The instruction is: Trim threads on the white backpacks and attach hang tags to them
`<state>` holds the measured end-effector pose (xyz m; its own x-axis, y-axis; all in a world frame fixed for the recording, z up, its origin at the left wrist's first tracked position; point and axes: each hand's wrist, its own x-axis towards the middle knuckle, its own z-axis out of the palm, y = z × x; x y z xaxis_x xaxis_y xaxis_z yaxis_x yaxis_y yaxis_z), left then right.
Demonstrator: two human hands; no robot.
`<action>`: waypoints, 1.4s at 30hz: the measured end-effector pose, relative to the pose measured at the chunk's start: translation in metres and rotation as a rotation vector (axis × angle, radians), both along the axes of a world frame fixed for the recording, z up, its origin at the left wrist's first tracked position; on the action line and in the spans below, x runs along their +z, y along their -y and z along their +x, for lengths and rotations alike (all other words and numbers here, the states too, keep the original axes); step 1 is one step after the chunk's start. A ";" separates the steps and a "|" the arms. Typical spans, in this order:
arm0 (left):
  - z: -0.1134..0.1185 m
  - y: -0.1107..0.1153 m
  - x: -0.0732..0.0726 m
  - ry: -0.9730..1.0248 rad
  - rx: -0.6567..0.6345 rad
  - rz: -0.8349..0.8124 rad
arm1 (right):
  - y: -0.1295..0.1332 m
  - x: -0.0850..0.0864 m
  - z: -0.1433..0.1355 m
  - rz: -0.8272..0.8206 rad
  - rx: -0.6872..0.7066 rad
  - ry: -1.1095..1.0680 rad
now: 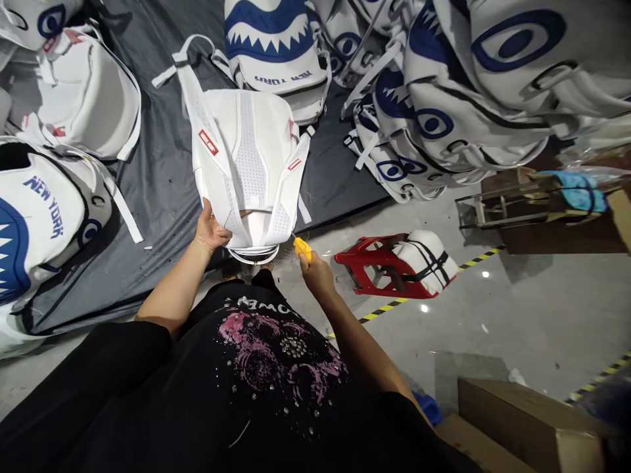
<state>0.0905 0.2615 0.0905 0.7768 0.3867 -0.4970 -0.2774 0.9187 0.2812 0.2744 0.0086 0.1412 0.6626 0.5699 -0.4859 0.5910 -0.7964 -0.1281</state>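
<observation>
A white backpack lies with its back panel up on the dark-covered table, its top end and carry loop at the edge nearest me. Two padded shoulder straps with small red labels run along it. My left hand grips the backpack at its left side, thumb on the strap and the other fingers partly hidden under the fabric. Closed around small yellow thread snips, my right hand is just off the lower right edge of the bag. The snips' thin tip points at the right strap; whether it touches I cannot tell.
More white backpacks with blue teeth and eyes lie on the dark table cover, like the New York one behind. A red stool with a white strapped bundle stands on the floor at right. Cardboard boxes sit lower right.
</observation>
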 end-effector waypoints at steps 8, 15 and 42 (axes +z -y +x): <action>0.002 -0.001 -0.001 0.091 0.000 -0.096 | 0.064 0.013 -0.049 -0.110 -0.046 -0.090; 0.004 0.001 0.003 0.054 -0.003 -0.088 | 0.039 0.007 -0.059 -0.170 0.115 -0.123; -0.059 0.107 -0.040 -0.769 -0.904 1.923 | 0.038 0.011 -0.033 -0.183 0.092 -0.063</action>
